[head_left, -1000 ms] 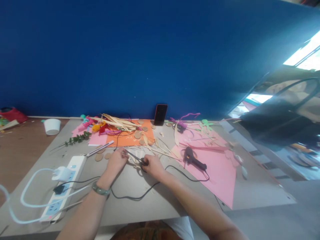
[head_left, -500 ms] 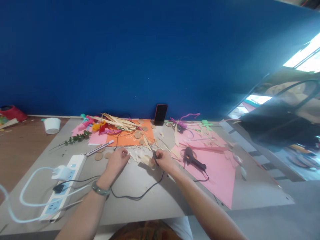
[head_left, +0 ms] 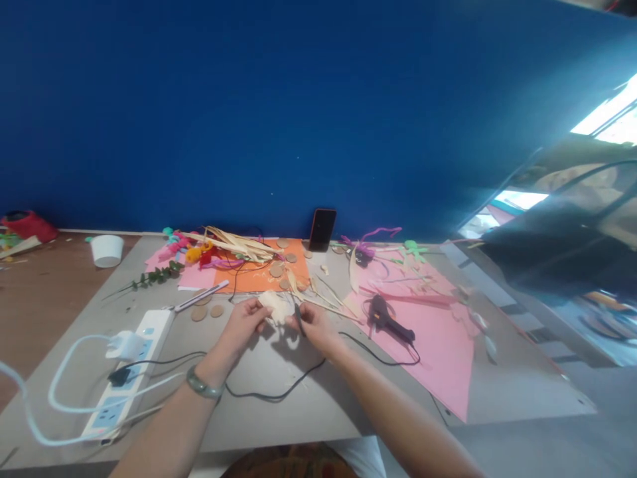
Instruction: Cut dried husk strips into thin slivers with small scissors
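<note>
Over the grey table [head_left: 279,392], my left hand [head_left: 243,324] and my right hand [head_left: 313,325] meet at a pale beige husk piece [head_left: 276,307]. The left hand's fingers pinch its left edge and lift it a little off the table. Closed fingers of the right hand hold small black scissors [head_left: 298,318], with the blades up against the husk piece. A green bracelet [head_left: 203,384] circles my left wrist.
A black glue gun [head_left: 388,318] lies on pink paper [head_left: 438,345], its cord running under my right arm. Orange paper [head_left: 261,272] with round wooden discs, dried husk strips, pipe cleaners and a phone [head_left: 321,230] sit at the back. A white power strip [head_left: 127,372] lies left.
The right hand swung out to the right with the scissors, then came back. The left hand lifted the husk piece off the table and both hands now meet on it.
</note>
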### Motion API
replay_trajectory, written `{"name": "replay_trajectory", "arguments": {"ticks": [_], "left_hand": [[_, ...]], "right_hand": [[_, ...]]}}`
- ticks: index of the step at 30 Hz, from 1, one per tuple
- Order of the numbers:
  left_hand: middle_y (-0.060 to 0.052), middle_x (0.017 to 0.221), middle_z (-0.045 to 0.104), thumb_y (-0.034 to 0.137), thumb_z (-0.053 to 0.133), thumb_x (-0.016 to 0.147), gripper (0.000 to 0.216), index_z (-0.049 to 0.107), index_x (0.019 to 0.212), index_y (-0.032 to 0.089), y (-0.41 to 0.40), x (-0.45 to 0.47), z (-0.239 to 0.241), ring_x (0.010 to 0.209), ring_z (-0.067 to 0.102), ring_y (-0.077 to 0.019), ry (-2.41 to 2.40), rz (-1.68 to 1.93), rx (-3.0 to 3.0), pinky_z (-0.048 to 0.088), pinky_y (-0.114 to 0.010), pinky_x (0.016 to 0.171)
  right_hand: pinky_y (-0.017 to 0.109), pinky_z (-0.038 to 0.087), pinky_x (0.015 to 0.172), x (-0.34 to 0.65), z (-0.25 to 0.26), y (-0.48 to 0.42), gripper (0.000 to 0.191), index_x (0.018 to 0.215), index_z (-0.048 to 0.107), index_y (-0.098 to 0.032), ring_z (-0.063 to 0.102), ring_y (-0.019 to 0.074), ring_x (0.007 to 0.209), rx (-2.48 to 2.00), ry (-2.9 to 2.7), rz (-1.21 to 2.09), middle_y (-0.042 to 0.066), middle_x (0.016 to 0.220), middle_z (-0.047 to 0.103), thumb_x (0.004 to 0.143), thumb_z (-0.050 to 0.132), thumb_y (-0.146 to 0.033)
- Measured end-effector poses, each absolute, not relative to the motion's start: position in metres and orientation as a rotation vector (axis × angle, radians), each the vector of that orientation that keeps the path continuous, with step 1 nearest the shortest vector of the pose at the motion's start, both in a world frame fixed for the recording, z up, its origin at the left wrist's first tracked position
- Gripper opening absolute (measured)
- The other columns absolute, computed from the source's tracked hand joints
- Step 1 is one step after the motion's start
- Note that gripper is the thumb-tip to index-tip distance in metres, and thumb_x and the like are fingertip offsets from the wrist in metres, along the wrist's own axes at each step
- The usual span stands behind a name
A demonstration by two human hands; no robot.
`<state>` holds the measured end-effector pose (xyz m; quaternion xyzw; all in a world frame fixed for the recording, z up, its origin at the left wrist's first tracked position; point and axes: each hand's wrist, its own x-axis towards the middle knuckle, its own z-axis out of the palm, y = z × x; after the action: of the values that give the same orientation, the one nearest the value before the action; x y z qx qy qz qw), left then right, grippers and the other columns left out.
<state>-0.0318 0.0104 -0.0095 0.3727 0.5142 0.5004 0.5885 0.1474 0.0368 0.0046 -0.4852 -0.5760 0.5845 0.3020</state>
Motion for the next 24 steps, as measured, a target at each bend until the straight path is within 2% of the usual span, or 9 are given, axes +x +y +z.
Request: {"name": "replay_trajectory", "arguments": {"ticks": [8, 16, 24], "left_hand": [[0.007, 0.039, 0.045, 0.038, 0.067, 0.071, 0.026, 0.054, 0.066, 0.016, 0.014, -0.044, -0.004, 0.034, 0.032, -0.0028, 1.203, 1.373, 0.822, 0.021, -0.016, 0.037], [0.006, 0.048, 0.047, 0.038, 0.068, 0.07, 0.026, 0.057, 0.07, 0.014, 0.012, -0.039, -0.004, 0.038, 0.037, -0.0039, 1.185, 1.293, 0.905, 0.024, -0.017, 0.039], [0.007, 0.045, 0.046, 0.038, 0.069, 0.068, 0.028, 0.055, 0.067, 0.014, 0.012, -0.038, -0.002, 0.037, 0.036, -0.0037, 1.201, 1.279, 0.89, 0.023, -0.017, 0.039]], "right_hand": [[0.021, 0.023, 0.049, 0.165, 0.016, 0.028, 0.045, 0.063, 0.038, -0.019, 0.029, 0.0075, 0.055, -1.333, -2.004, 1.612, -0.008, 0.057, 0.037, 0.061, 0.072, -0.049], [0.021, 0.02, 0.048, 0.154, 0.023, 0.026, 0.051, 0.061, 0.033, -0.02, 0.029, 0.0068, 0.053, -1.274, -1.896, 1.821, -0.008, 0.054, 0.034, 0.06, 0.07, -0.056], [0.022, 0.021, 0.049, 0.153, 0.019, 0.023, 0.055, 0.059, 0.039, -0.017, 0.03, 0.006, 0.052, -1.272, -1.765, 1.903, -0.007, 0.052, 0.037, 0.059, 0.069, -0.064]]}}
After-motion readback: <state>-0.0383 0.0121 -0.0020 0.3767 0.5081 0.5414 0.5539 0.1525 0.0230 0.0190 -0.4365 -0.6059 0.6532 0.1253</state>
